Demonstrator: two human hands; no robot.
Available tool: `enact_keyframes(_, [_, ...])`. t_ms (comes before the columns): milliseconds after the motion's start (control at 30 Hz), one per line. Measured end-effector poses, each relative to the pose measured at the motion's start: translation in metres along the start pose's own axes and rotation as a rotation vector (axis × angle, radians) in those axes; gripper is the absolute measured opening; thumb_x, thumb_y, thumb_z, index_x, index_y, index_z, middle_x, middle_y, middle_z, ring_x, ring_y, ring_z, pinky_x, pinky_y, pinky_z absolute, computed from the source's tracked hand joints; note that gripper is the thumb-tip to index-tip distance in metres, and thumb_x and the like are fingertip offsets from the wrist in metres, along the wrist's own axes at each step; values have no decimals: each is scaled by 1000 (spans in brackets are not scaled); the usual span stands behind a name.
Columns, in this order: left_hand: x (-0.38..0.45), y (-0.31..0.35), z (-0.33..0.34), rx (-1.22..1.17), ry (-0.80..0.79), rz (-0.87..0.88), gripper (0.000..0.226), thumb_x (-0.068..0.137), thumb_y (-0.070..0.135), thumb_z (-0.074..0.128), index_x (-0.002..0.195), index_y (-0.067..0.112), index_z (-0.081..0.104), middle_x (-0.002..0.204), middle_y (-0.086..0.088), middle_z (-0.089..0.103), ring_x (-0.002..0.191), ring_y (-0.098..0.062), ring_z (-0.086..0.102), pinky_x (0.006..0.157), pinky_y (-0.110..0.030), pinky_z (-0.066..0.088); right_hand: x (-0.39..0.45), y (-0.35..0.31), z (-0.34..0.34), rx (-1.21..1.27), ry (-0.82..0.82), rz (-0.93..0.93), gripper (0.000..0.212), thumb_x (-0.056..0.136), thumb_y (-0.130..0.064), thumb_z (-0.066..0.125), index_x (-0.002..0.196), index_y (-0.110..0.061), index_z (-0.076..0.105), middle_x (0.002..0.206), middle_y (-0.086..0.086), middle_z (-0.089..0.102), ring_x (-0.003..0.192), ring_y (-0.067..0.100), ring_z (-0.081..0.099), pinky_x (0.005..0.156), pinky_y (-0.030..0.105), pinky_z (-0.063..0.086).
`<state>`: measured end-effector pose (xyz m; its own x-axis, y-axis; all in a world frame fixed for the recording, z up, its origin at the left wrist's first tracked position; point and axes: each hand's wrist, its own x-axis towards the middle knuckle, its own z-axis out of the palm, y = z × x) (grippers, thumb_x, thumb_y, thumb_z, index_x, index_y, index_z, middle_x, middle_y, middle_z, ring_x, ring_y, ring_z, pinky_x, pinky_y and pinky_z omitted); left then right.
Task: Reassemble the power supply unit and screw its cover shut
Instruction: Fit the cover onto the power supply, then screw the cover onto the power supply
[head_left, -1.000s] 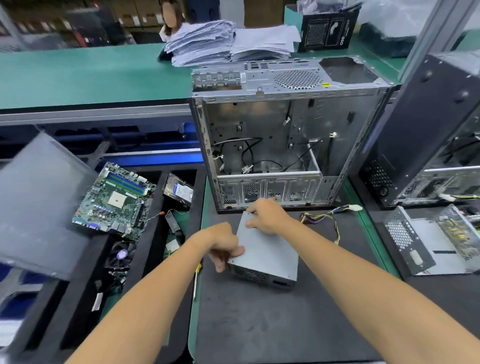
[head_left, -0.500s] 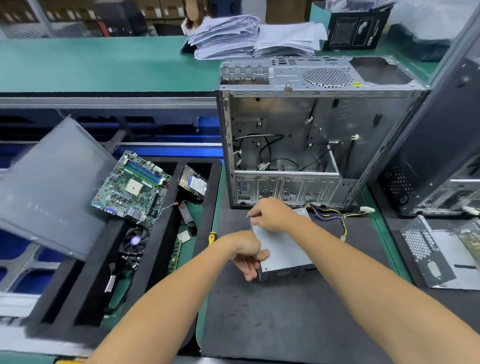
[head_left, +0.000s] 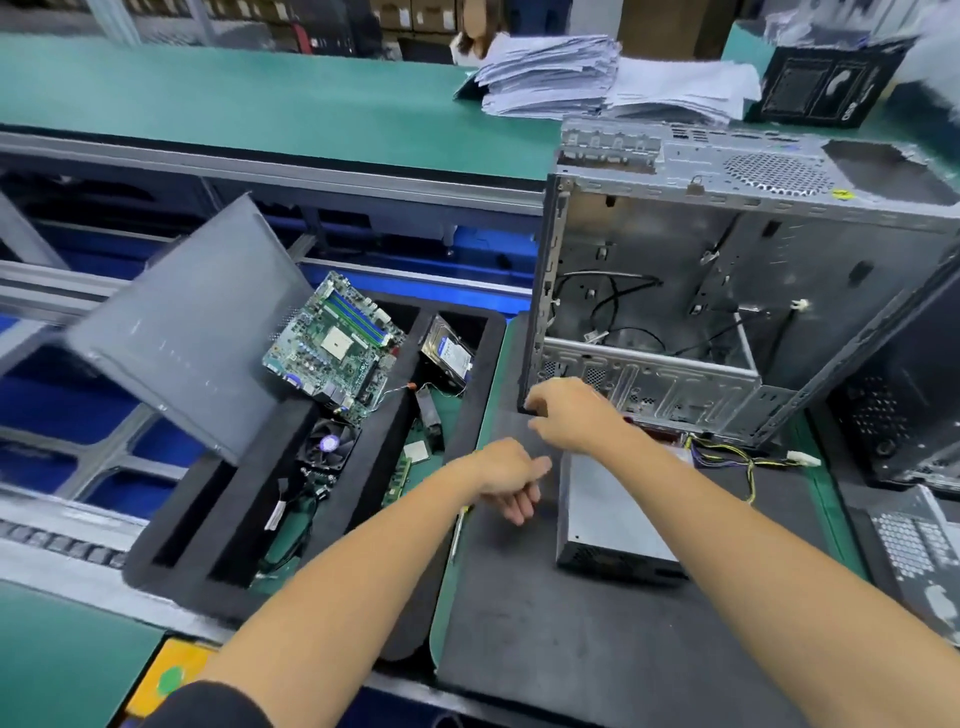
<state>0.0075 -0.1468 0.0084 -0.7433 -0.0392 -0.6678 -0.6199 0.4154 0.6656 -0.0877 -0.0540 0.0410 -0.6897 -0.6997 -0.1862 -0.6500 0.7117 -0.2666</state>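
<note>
Lying flat on the dark surface, the PSU (head_left: 610, 512) sits just right of the left hand (head_left: 506, 475) and below the right hand (head_left: 569, 415), with neither touching it. Both hands hang loosely curled and hold nothing. Its cables (head_left: 737, 460) trail from the far end toward the case (head_left: 675, 291). I judge it a stiff, fairly heavy metal box with smooth, slippery faces; it is best taken by its two long side edges, away from the vented end and the wires.
</note>
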Motion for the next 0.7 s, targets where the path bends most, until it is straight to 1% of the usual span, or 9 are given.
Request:
enact_keyframes(100, [-4, -21, -34, 54, 229, 40, 27, 90, 4, 39, 70, 2, 56, 57, -11, 61, 42, -19, 57, 41, -20, 46, 10, -46, 19, 120, -46, 22, 13, 83, -18, 58, 87, -8, 65, 93, 13, 66, 86, 30, 60, 67, 31, 47])
enact_keyframes(167, [-8, -38, -50, 153, 303, 36, 23, 85, -1, 38, 70, 1, 56, 63, -16, 65, 46, -24, 59, 44, -24, 51, 18, -66, 36, 139, -106, 82, 12, 85, -17, 54, 79, -6, 56, 81, 13, 58, 76, 30, 56, 60, 29, 41])
enact_keyframes(233, [-14, -62, -63, 227, 365, 6, 19, 86, 4, 44, 73, 1, 57, 75, -23, 69, 56, -28, 63, 59, -32, 57, 24, -80, 56, 131, -169, 139, 21, 87, -19, 53, 70, -9, 45, 70, 7, 49, 70, 27, 54, 51, 28, 36])
enact_keyframes(267, [-16, -76, -67, 262, 392, -18, 19, 87, 7, 47, 73, 1, 58, 77, -23, 70, 60, -28, 64, 65, -34, 58, 26, -85, 66, 129, -204, 165, 22, 88, -22, 53, 72, -9, 45, 71, 5, 48, 73, 28, 59, 49, 27, 37])
enact_keyframes(333, [-20, -104, -74, 346, 436, -71, 17, 86, 9, 50, 72, 1, 57, 77, -21, 68, 71, -30, 66, 74, -37, 57, 29, -95, 83, 116, -248, 232, 24, 91, -29, 53, 96, -6, 48, 90, 7, 53, 92, 32, 63, 57, 30, 41])
enact_keyframes(400, [-22, -129, -76, 407, 457, -113, 12, 82, 5, 50, 71, 2, 54, 73, -19, 63, 74, -31, 62, 72, -37, 54, 33, -102, 98, 73, -256, 290, 35, 91, -26, 55, 116, -7, 40, 113, 11, 53, 103, 33, 58, 64, 34, 40])
enact_keyframes(533, [-17, -159, -72, 451, 471, -126, 15, 81, 1, 48, 67, 6, 47, 64, -13, 51, 66, -29, 49, 59, -32, 40, 41, -111, 110, -27, -214, 295, 35, 87, -12, 58, 116, -8, 39, 119, 12, 55, 106, 32, 57, 69, 35, 39])
enact_keyframes(633, [-8, -166, -65, 454, 522, -83, 9, 82, 0, 47, 76, 6, 48, 84, -19, 61, 70, -31, 51, 60, -33, 40, 44, -110, 111, -54, -222, 354, 32, 85, -11, 58, 111, -11, 39, 112, 9, 59, 90, 28, 55, 66, 34, 38])
enact_keyframes(700, [-1, -169, -59, 495, 476, -71, 8, 83, -2, 48, 85, 5, 52, 95, -19, 62, 75, -31, 54, 61, -32, 40, 46, -109, 112, -40, -228, 380, 32, 85, -7, 56, 111, -10, 38, 112, 10, 58, 90, 29, 54, 66, 36, 39])
